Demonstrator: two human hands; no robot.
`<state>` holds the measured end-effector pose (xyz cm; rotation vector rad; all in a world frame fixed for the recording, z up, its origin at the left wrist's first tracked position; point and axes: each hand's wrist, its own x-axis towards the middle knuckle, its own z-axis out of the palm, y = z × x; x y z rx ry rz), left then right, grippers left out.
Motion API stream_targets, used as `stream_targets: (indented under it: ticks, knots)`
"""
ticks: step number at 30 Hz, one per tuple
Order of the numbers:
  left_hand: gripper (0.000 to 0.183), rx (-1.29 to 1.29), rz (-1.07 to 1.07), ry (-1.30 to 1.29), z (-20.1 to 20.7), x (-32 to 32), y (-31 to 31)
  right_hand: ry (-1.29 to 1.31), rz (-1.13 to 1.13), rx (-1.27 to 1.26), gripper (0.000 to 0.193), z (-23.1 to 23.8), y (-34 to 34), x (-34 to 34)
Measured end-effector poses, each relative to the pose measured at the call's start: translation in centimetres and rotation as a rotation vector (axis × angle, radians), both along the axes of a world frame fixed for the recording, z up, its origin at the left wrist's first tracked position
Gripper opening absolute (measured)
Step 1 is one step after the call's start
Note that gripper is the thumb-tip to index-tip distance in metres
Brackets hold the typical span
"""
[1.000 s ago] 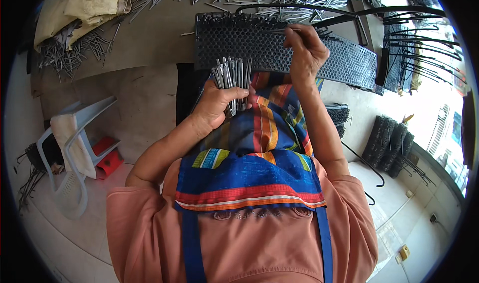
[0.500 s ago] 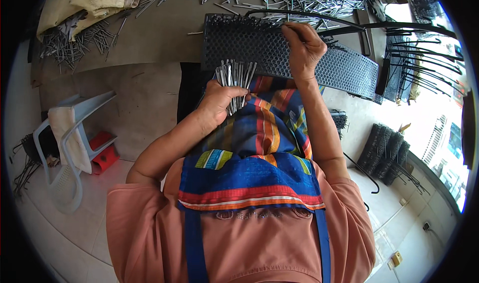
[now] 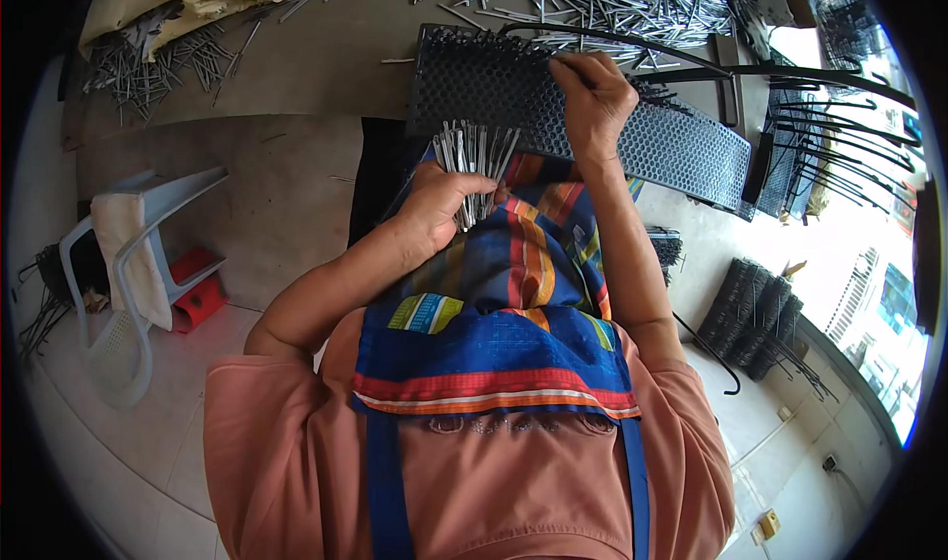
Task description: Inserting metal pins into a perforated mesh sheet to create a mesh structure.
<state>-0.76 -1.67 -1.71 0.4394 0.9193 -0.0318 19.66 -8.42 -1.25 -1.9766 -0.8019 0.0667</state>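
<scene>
A fanned bundle of thin silvery metal sticks (image 3: 472, 147) stands up out of my left hand (image 3: 439, 206), whose thumb presses across it. The bundle is just at the near edge of a long dark panel full of round holes (image 3: 489, 91). Above the panel's middle, my right hand (image 3: 599, 106) is closed with thumb and fingertips together. Whatever those fingertips hold is hidden or too small to make out. Short stubs (image 3: 464, 39) line part of the panel's far edge.
Loose metal sticks (image 3: 632, 7) cover the table's far side. A black curved rod (image 3: 632, 39) runs behind the panel. Several hooked black rods (image 3: 839, 130) stick out at right. A pale plastic chair (image 3: 148, 254) stands at left, and dark bundles (image 3: 748, 313) stand on the floor at right.
My right hand has shifted slightly left relative to the panel, its fingers still pinched together. The left hand keeps its grip on the sticks. The whole view has shifted a little.
</scene>
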Motion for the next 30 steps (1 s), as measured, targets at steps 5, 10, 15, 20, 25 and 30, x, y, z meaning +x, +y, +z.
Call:
stream_targets:
  ticks: [5, 10, 15, 20, 25, 30]
  knots:
    - [0.017, -0.018, 0.024, 0.000, -0.2, 0.0, 0.0, 0.031, -0.047, 0.000, 0.013, 0.3, 0.9, -0.1]
    - [0.019, -0.064, 0.068, 0.016, 0.5, 0.1, 0.1, -0.185, 0.067, -0.072, 0.014, 0.6, 1.1, 0.7]
    - [0.024, -0.046, 0.068, -0.030, 0.3, -0.3, 0.4, -0.248, 0.030, -0.131, 0.013, 1.3, 0.2, -0.8]
    - [0.025, -0.026, 0.079, -0.063, 1.5, -0.2, 0.8, 0.860, 0.157, -0.334, 0.009, 3.3, -1.4, -3.5]
    - [0.024, 0.013, 0.089, -0.050, 1.9, -0.8, 1.4, 1.160, 0.243, -0.170, 0.004, 1.7, -1.2, -4.3]
    - [0.020, 0.109, 0.119, 0.042, -0.1, -2.7, 2.3, 0.705, 0.154, 0.138, 0.006, 3.2, 2.1, -4.3]
